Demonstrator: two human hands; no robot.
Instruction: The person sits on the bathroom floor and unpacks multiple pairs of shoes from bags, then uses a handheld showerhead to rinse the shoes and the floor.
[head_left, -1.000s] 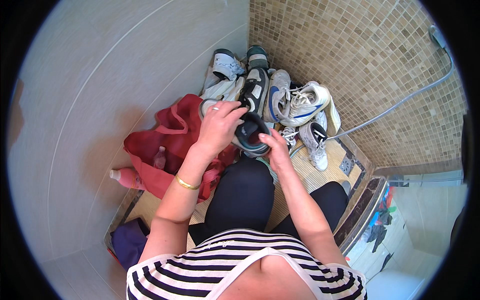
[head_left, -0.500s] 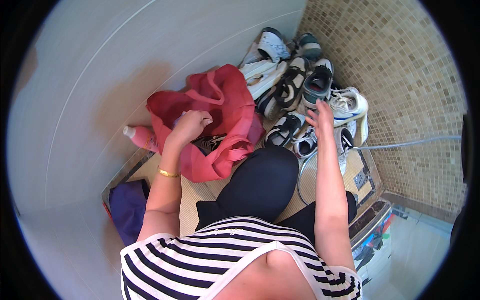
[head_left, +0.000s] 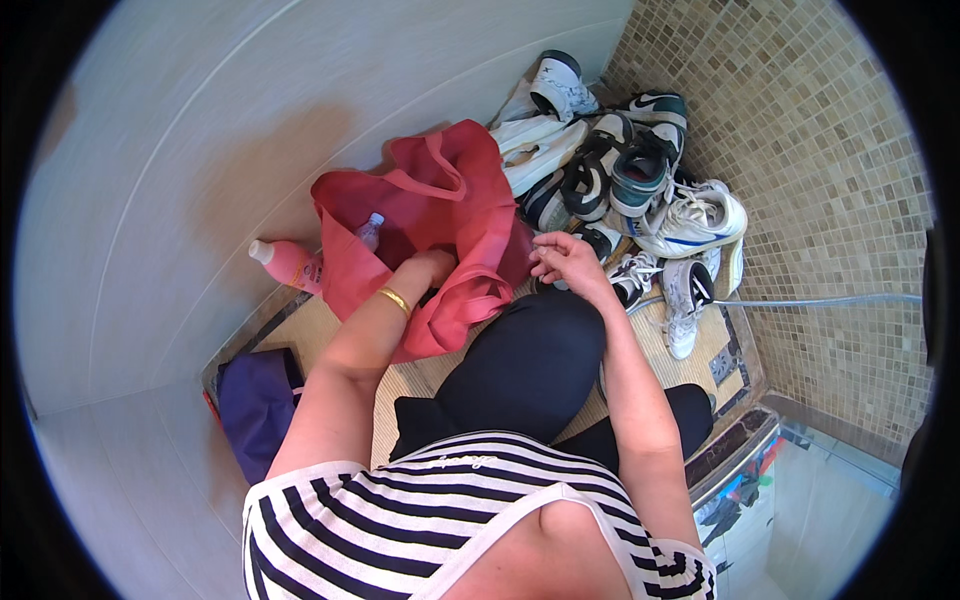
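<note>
A red fabric bag (head_left: 350,205) stands wide open in front of me, its handles loose. My left hand (head_left: 432,268) reaches down inside it, and its fingers are hidden there. A small clear plastic bottle (head_left: 371,232) lies in the bag by the left wall. My right hand (head_left: 568,262) hovers just right of the bag, over my knee, with loosely bent fingers apart and nothing visible in them. Close beyond it is a black and white shoe (head_left: 600,238), partly covered by the hand. A white sneaker (head_left: 700,220) with a blue stripe sits farther right.
Several more shoes (head_left: 590,175) are heaped in the corner between the plain wall and the mosaic wall (head_left: 820,180). A pink bottle (head_left: 290,266) with a white cap stands left of the bag. A purple bag (head_left: 255,410) lies nearer me. A grey hose (head_left: 820,302) crosses at right.
My left hand has moved right and down into the bag, uncovering the clear bottle. My right hand has come left from the shoes to beside the bag.
</note>
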